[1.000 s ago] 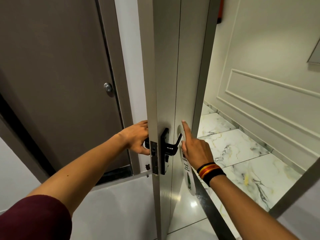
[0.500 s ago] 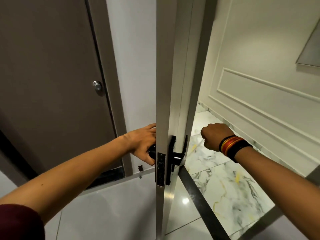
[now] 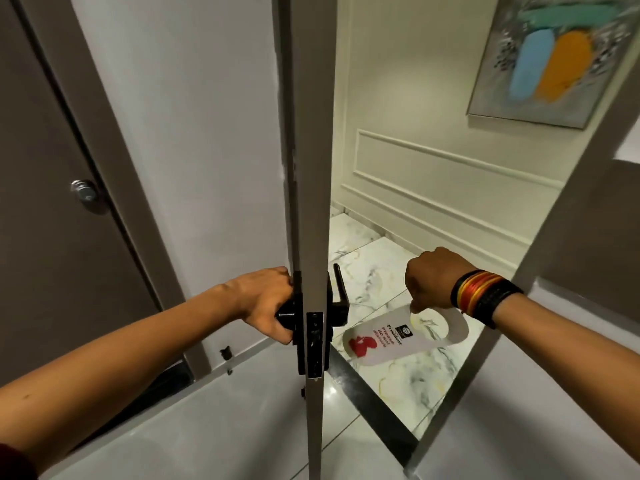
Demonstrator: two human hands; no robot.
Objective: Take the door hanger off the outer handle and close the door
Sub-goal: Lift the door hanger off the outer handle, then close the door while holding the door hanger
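Note:
The white door (image 3: 313,140) stands edge-on in front of me, partly open. My left hand (image 3: 266,303) is closed around the black inner handle (image 3: 287,315) on the door's left side. The black outer handle (image 3: 341,296) on the right side is bare. My right hand (image 3: 431,282), with dark and orange bands at the wrist, is held to the right of the door, clear of it. It pinches the white door hanger (image 3: 401,336) near its hook opening. The hanger hangs slanted down to the left, with black text and a red mark on it.
A brown door (image 3: 52,202) with a round silver lock (image 3: 85,192) is at the left. The door frame (image 3: 540,265) slants up on the right. Beyond the doorway are a marble corridor floor (image 3: 377,258), a panelled wall and a painting (image 3: 557,57). A black threshold strip (image 3: 374,396) crosses the floor.
My right hand has gone from the outer handle out to the right, and the hanger now hangs from it, off the handle. The left hand stays on the inner handle.

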